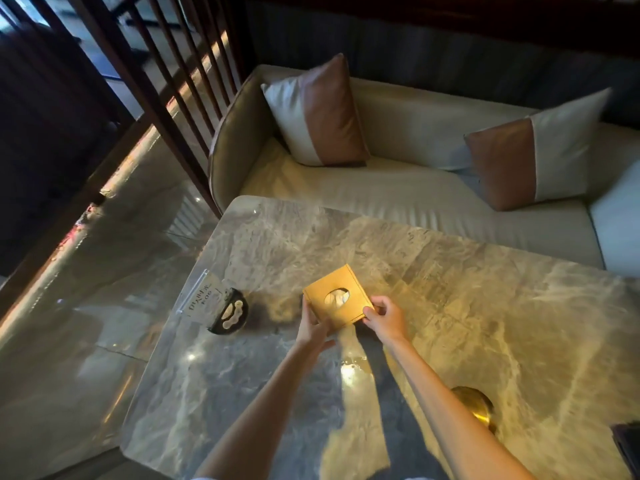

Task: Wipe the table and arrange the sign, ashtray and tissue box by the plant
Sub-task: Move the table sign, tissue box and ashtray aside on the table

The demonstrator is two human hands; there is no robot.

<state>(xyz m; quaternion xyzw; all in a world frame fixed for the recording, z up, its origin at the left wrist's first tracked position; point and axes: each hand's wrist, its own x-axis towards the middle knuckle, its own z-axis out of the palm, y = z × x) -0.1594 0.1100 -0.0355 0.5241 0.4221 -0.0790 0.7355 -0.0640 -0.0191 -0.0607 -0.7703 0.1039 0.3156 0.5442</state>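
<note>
A square golden tissue box [335, 294] with a round hole in its top is held over the middle of the marble table [485, 306]. My left hand [313, 325] grips its near left corner and my right hand [384, 317] grips its near right corner. To the left, near the table's left edge, lies a dark round ashtray [230, 315]. A clear acrylic sign [199, 294] with dark lettering stands right beside the ashtray, touching it. No plant is in view.
A cream sofa [398, 199] with two brown-and-white cushions [317, 112] runs along the table's far side. A gold rounded object [476, 405] sits at the near right of the table. Dark wooden slats [166, 81] and glossy floor lie to the left.
</note>
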